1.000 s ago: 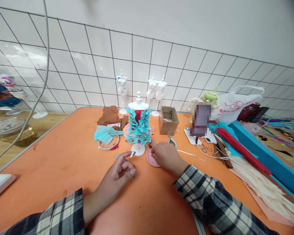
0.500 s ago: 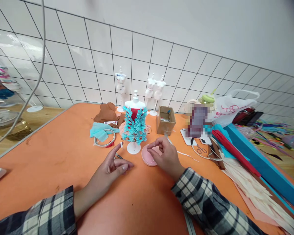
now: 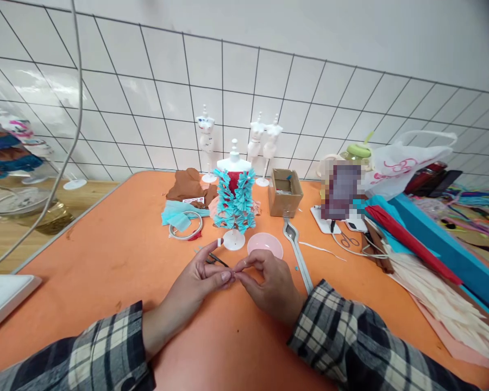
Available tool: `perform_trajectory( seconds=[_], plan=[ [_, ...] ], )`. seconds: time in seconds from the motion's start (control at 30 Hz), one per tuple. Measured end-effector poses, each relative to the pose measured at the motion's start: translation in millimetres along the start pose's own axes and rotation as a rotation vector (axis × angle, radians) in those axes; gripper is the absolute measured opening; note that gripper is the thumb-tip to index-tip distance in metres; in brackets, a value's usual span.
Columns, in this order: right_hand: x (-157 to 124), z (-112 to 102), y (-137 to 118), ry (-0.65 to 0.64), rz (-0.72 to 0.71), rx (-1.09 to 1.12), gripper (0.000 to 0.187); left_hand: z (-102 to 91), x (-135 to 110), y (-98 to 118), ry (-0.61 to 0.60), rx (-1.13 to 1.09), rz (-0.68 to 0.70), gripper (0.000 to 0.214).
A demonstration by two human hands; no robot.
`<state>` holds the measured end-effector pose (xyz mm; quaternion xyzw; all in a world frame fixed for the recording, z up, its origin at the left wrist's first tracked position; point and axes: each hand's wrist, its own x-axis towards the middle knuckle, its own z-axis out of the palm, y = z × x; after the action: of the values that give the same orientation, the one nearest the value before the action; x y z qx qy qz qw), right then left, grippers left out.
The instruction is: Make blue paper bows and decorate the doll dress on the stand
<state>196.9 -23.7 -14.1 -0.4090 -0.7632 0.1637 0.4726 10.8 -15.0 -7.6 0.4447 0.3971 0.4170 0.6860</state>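
Observation:
My left hand [image 3: 206, 275] is closed in a pinch, its index finger stretched out with a white band round the tip. My right hand [image 3: 271, 282] also pinches, and its fingertips meet those of the left. What lies between them is too small to make out. Just beyond the right hand is a round pink dish [image 3: 265, 239]. Dark-handled scissors [image 3: 218, 259] lie partly hidden behind my left fingers. Ahead stands a small white dress form [image 3: 234, 158] on a round base, wearing a dark red top with turquoise ruffles [image 3: 241, 201].
A small cardboard box [image 3: 285, 194] stands behind the dish. A metal tool [image 3: 297, 247] and a white strip lie right of it. Brown fabric [image 3: 187, 184], turquoise cloth and an embroidery hoop [image 3: 183, 234] are at left. Bare dress forms [image 3: 206, 133] line the wall; fabric strips [image 3: 427, 293] cover the right side.
My right hand has left the pink dish and come down and left to my left fingertips. The left thumb has closed against its fingers. The view has shifted slightly.

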Motion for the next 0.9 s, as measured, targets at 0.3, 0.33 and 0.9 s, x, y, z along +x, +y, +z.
perform_trajectory(
  seconds=[0.3, 0.33, 0.9],
  plan=[
    [-1.4, 0.8, -1.1, -0.001, -0.092, -0.046, 0.030, -0.7, 1.9, -3.6, 0.009, -0.009, 0.004, 0.092],
    [-1.1, 0.4, -1.4, 0.001, -0.098, -0.048, 0.031, -0.6, 2.1, -3.7, 0.007, -0.010, 0.002, 0.091],
    [4.8, -11.3, -10.8, 0.022, -0.287, -0.277, 0.027, 2.3, 0.4, 4.8, 0.025, -0.080, -0.006, 0.085]
  ],
)
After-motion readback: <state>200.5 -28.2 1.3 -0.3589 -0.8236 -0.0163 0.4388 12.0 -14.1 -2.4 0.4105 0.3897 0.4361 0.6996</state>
